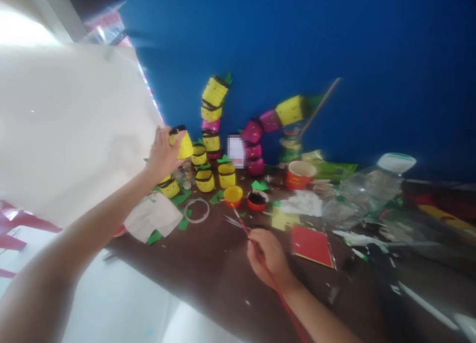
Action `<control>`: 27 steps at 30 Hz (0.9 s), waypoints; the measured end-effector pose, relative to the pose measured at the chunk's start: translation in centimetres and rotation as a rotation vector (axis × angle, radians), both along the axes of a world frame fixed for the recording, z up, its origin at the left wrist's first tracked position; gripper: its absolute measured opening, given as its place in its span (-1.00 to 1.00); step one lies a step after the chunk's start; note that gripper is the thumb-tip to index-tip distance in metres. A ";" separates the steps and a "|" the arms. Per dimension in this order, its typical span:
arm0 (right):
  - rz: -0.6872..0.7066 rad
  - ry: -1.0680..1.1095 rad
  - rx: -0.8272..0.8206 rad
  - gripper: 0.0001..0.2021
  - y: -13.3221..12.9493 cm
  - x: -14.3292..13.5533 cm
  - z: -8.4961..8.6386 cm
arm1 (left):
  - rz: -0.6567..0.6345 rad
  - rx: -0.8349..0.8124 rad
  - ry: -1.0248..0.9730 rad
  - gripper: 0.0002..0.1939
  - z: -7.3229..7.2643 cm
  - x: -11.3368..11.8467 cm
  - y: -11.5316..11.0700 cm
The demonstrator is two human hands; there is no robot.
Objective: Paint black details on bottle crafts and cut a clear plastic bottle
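Observation:
My left hand (163,152) is closed around a yellow painted cup (185,147) with a black band, raised over the left end of the table. In my right hand (269,256) is a thin red paintbrush (265,264), its tip at the near rim of a small cup of yellow paint (233,195). Beside that stands a small cup of black paint (258,199). Several yellow cups with black bands, among them one yellow cup (205,181), stand behind the paint. A pair of scissors (233,221) lies left of the brush.
Curved stacks of yellow and magenta cups (255,131) stand against the blue wall (372,60). A ring of clear tape (197,211), a white cloth (156,216), a red paper packet (313,246), a red paper cup (300,177) and plastic bottles (375,189) crowd the brown table (201,268).

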State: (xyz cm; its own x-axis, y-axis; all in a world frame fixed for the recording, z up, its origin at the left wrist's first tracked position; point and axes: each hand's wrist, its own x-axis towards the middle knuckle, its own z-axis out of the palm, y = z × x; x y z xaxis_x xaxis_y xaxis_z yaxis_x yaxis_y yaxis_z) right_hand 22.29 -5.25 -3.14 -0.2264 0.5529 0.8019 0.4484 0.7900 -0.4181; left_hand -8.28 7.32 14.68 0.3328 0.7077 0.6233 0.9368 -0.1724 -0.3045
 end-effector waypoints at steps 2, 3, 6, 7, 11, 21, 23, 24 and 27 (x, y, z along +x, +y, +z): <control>0.008 -0.001 0.000 -0.80 0.0 0.0 0.1 | 0.008 -0.032 0.022 -0.14 -0.3 0.1 0.1; 0.013 -0.003 -0.003 -0.81 0.0 0.0 0.1 | 0.015 -0.042 0.032 -0.14 -0.5 0.2 0.0; 0.020 -0.007 -0.013 -0.82 0.0 0.0 0.1 | 0.050 -0.059 0.044 -0.14 -0.8 0.3 -0.2; 0.018 -0.008 -0.014 -0.82 0.0 0.0 0.1 | 0.058 -0.068 0.040 -0.15 -0.8 0.3 -0.3; 0.010 -0.006 0.004 -0.82 0.0 0.0 0.1 | 0.031 -0.104 -0.026 -0.17 -0.9 0.2 -0.5; 0.010 -0.011 0.003 -0.81 0.1 0.0 0.0 | 0.039 -0.082 -0.020 -0.17 -1.9 -0.3 0.2; 0.018 -0.013 -0.003 -0.82 0.1 0.0 0.1 | 0.065 -0.086 0.004 -0.16 -2.0 -0.3 0.1; 0.018 -0.014 -0.009 -0.82 0.0 0.0 0.2 | 0.071 -0.086 0.007 -0.16 -2.1 -0.4 0.1; 0.018 -0.017 -0.010 -0.83 0.0 0.0 0.4 | 0.075 -0.079 0.006 -0.15 -2.4 -0.6 0.1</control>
State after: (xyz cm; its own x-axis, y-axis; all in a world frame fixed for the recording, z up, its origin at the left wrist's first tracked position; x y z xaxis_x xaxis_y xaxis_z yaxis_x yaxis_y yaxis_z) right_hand 22.33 -5.29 -2.72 -0.2497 0.5568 0.7922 0.4410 0.7938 -0.4189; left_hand -8.83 7.39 12.28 0.2806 0.7775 0.5628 0.9463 -0.1258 -0.2980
